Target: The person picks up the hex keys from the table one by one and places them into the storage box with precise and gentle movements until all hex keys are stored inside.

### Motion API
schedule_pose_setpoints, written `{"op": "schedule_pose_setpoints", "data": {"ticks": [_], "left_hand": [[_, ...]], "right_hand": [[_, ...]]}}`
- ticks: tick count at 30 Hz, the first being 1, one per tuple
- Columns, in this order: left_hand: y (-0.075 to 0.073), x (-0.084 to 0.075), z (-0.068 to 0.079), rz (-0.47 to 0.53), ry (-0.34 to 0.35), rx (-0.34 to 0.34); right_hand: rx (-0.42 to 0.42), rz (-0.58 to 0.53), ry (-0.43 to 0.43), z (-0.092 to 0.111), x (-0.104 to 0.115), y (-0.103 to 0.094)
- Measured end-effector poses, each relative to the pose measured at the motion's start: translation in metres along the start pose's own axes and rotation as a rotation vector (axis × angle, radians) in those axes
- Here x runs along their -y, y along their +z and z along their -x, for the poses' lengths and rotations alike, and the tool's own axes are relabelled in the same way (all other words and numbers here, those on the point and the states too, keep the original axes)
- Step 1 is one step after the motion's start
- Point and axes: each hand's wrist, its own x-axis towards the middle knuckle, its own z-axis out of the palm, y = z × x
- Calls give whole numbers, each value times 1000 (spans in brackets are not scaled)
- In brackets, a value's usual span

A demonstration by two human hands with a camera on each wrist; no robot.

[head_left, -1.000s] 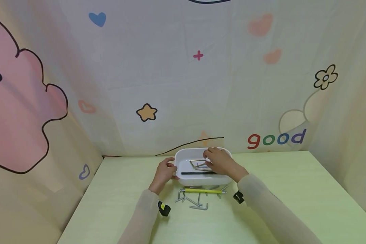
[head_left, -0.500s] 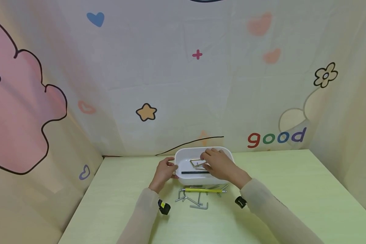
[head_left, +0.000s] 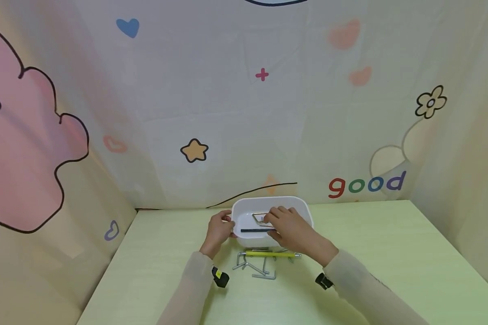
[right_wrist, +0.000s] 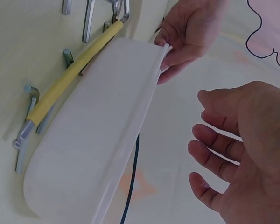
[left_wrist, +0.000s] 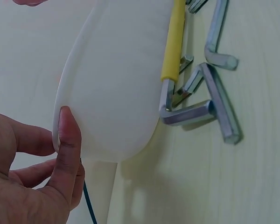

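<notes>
Near the back of the table, a white plastic box point(head_left: 244, 221) holds a few thin metal pieces and a black rod point(head_left: 254, 230). At its left end my left hand point(head_left: 217, 232) pinches the rim, with the thumb point(left_wrist: 69, 144) on the outer wall. My right hand point(head_left: 290, 230) hovers over the box's right half, fingers loosely bent. In the right wrist view that hand point(right_wrist: 247, 154) holds nothing between its parted fingers. It hides the right part of the contents. In front of the box lies a hex key with a yellow sleeve point(head_left: 270, 254).
Several bare silver hex keys point(head_left: 263, 276) lie loose around and under the yellow-sleeved one, close against the box's front wall. A printed curtain point(head_left: 244, 113) hangs directly behind the table point(head_left: 166, 262).
My right hand has shifted left and toward me over the box, now covering the black rod's right end. My left hand keeps its grip on the rim, and the hex keys stay put.
</notes>
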Motion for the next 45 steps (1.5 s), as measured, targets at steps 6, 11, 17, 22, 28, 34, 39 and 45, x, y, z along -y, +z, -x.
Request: {"op": "schedule_pose_setpoints", "data": {"ticks": [6,11,17,22,28,34,39,45], "left_hand": [[3,1,-1,7,9,-34],[3,1,-2,16,28,-40],[3,0,-2,22,45,-45],[3,2,-2,33,38,-36],[3,4,-4,34,5,-28],[3,3,-3,33,-6,-22],[2,2,-3,31,-17,-23],[1,1,-2,37,-19,-19]], "right_hand": [[-1,-10,-6,5,5,2],[18,-25,-2,12,12,2],[24,-17,1,24,20,7],[3,-3,1,32,24,13],[17,1,6,41,26,22],[74,-29,31,45,28,32],[99,-29,48,47,26,37],[120,5,46,48,25,44]]}}
